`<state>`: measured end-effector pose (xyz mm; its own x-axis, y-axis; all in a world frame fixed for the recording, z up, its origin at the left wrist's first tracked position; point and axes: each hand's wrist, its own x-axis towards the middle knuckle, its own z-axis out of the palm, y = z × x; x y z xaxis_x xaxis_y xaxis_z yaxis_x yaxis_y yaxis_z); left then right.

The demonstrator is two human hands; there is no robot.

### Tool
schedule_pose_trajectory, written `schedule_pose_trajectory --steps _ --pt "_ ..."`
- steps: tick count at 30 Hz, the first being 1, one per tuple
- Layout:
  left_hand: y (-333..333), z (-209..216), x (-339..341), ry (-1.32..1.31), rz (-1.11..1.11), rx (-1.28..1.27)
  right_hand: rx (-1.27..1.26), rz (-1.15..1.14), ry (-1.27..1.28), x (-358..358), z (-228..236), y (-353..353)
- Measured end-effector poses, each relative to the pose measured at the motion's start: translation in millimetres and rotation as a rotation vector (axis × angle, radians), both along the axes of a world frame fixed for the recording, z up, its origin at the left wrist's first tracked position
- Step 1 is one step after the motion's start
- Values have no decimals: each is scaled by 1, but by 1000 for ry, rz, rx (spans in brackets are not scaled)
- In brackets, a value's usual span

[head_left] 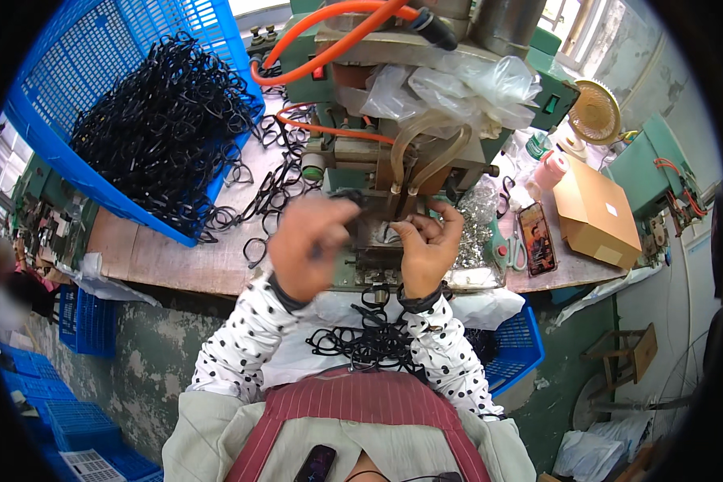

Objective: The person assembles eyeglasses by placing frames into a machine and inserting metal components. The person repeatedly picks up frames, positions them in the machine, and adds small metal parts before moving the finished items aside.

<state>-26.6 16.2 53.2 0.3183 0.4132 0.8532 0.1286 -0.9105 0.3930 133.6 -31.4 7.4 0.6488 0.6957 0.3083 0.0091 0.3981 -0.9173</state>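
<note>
My left hand is smeared by motion beside the green machine's working point. A dark blur lies at its fingertips, and I cannot make out whether it holds anything. Close by, my right hand has its thumb and fingers bent together just under the machine's two curved hoses; what is between them is too small to name. Black glasses frames lie in a pile on my lap, below both hands. More frames are strewn over the bench left of the machine.
A tilted blue basket heaped with black frames stands at the left. Right of the machine are small shiny metal bits, scissors, a phone and a cardboard box. Another blue basket sits below the bench's edge.
</note>
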Motion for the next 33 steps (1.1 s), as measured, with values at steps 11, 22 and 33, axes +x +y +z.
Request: schedule_pose_trajectory --steps 11,22,33 --pt "-18 -58 31 257 -355 265 -633 -307 -867 177 -80 -25" --pt "-19 -60 32 235 -369 231 -513 -394 -930 154 -98 -28" --pt "41 -158 -81 271 782 -152 -432 -476 -689 136 -89 -31"
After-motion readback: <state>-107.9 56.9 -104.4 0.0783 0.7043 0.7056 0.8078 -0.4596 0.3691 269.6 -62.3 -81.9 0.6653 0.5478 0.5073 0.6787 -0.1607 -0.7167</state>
